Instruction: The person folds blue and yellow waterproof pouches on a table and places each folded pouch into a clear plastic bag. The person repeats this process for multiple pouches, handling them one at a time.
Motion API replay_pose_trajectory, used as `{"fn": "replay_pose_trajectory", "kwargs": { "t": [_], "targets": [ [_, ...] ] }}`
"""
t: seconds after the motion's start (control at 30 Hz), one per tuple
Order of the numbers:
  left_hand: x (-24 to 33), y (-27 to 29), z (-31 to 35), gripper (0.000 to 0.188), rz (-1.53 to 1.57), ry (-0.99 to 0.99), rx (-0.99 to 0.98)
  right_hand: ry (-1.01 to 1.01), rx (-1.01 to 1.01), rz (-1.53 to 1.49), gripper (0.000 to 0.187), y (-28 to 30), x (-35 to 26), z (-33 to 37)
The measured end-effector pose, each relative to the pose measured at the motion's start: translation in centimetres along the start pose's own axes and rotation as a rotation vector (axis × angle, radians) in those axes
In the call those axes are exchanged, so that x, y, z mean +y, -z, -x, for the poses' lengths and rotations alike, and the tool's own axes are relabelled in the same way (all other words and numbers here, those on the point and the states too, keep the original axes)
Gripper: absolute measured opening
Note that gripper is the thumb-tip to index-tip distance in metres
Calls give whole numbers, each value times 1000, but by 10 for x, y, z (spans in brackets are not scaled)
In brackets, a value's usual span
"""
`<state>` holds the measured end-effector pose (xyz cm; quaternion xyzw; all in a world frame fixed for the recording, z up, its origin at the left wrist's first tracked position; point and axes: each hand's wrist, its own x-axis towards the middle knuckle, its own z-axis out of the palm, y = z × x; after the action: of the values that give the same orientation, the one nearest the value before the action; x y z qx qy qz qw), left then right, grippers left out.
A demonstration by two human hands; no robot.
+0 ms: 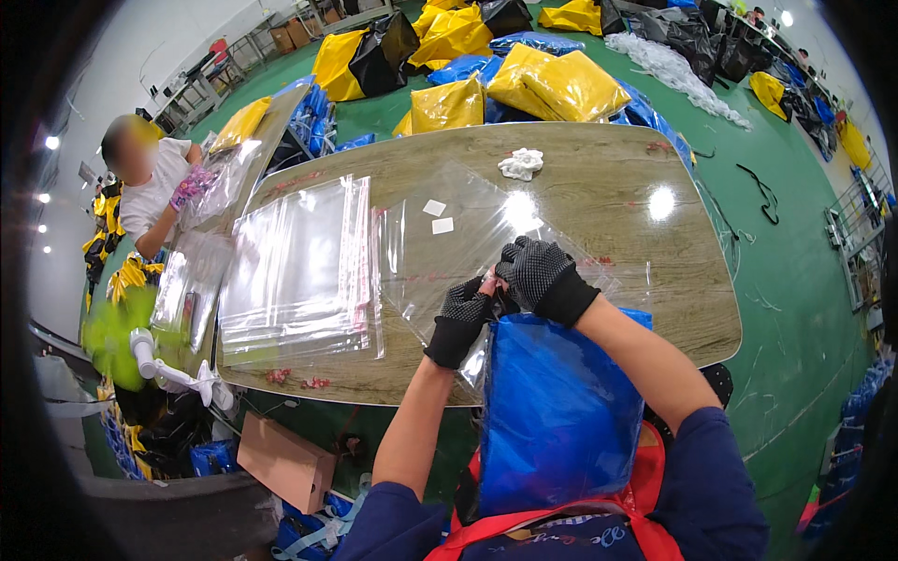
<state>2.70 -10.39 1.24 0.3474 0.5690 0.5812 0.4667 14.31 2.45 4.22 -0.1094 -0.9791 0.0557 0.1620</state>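
A shiny blue bag, wrapped in clear plastic, rests against my body with its top at the table's near edge. Both my hands wear black dotted gloves and meet at the bag's upper left corner. The bare fingertips of my left hand are pinched together there. My right hand is closed just above, its fingers bent toward the left ones. A small dark bit shows between them, too hidden to name. Under and beyond my hands a clear plastic bag lies flat, with two small white labels on it.
A stack of clear plastic bags covers the left of the wooden table. Crumpled white material lies at the far side. Yellow bags are piled behind. A person in pink gloves handles plastic at left. A cardboard box stands below.
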Motion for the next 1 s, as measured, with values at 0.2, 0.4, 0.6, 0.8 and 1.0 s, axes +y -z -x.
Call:
{"fn": "replay_pose_trajectory", "kwargs": {
  "t": [0.2, 0.4, 0.6, 0.8, 1.0],
  "targets": [
    [23, 1, 19, 37, -134, -54, -11, -133, -66, -83, 15, 24, 7, -8],
    [64, -5, 56, 40, -147, -216, 222, -552, 1012, 233, 13, 167, 272, 94],
    [69, -9, 74, 42, -72, -295, 480, -909, 799, -1028, 48, 155, 151, 135],
    [77, 10, 91, 41, -77, -335, 493, -684, -35, -1351, 39, 106, 49, 78],
    [122, 42, 116, 35, -241, -175, 467, -674, 155, -1692, 32, 133, 9, 77]
  ]
}}
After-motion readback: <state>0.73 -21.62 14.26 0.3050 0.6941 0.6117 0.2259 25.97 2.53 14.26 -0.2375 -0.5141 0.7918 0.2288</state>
